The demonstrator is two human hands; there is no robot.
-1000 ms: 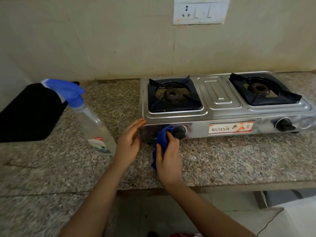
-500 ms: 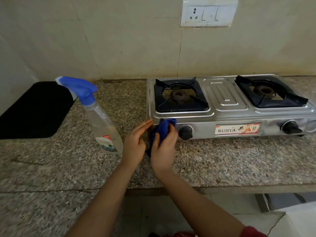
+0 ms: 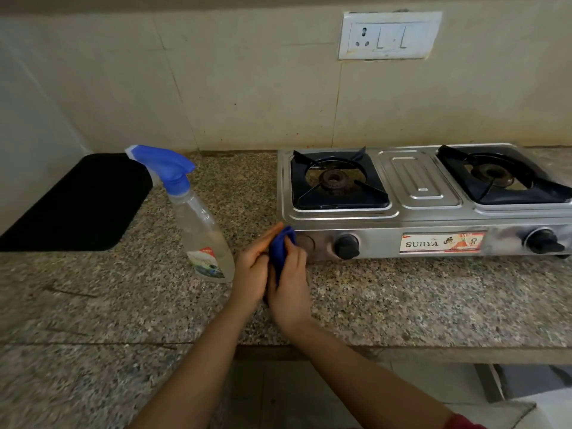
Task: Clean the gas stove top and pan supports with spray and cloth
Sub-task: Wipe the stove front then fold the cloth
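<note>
A two-burner steel gas stove (image 3: 424, 218) stands on the granite counter (image 3: 402, 298), with a black pan support (image 3: 339, 182) on the left burner and another pan support (image 3: 501, 178) on the right. A blue cloth (image 3: 280, 247) is bunched between both hands at the stove's front left corner. My right hand (image 3: 291, 283) grips the cloth. My left hand (image 3: 252, 267) cups it from the left with fingers nearly straight. A clear spray bottle (image 3: 201, 230) with a blue trigger head stands upright just left of my hands.
A black mat (image 3: 77, 202) lies at the counter's far left. Two black knobs (image 3: 346, 246) sit on the stove's front panel. A socket plate (image 3: 388, 35) is on the tiled wall. The counter's front edge runs below my wrists.
The cloth has come off the stove's front panel by the left knob and moved left to the corner. My hands have drawn together around it.
</note>
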